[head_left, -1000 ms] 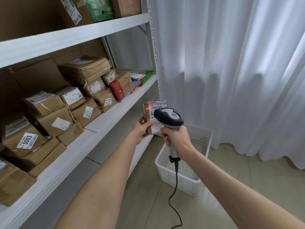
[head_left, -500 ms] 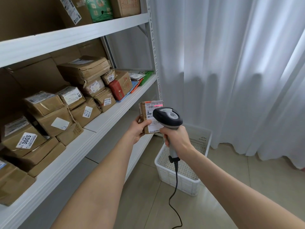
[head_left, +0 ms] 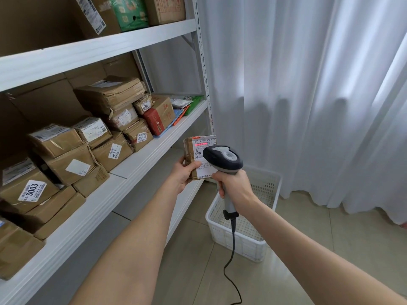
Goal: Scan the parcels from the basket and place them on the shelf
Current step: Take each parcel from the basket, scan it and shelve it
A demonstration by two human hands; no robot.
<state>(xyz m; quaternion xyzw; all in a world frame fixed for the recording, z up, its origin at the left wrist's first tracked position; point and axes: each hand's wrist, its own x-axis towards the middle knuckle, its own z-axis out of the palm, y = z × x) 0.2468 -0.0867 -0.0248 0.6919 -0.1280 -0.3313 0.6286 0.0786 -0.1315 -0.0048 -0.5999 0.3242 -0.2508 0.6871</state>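
Brown cardboard boxes (head_left: pixel 66 139) with white labels crowd the left of the middle shelf (head_left: pixel 141 164), stacked two and three high. Farther along it lie a red box (head_left: pixel 154 122) and some flat packets. The upper shelf (head_left: pixel 99 49) carries more cartons and a green package (head_left: pixel 128 13). A white curtain (head_left: pixel 308 95) hangs over the right side, down to the tiled floor (head_left: pixel 330 249).

The parcel (head_left: pixel 189 150) is held upright in the air just off the shelf's front edge. The left grip (head_left: pixel 182 175) is curled round its lower left corner, thumb on the label. The right grip (head_left: pixel 234 187) is wrapped round the handle of the scanner (head_left: pixel 222 158), whose head covers part of the label. A red line glows across the barcode. The scanner's cable (head_left: pixel 231 256) hangs toward the floor.

The white perforated basket (head_left: pixel 273 190) sits on the floor below the right forearm, near the curtain. Only its holed bottom shows inside.
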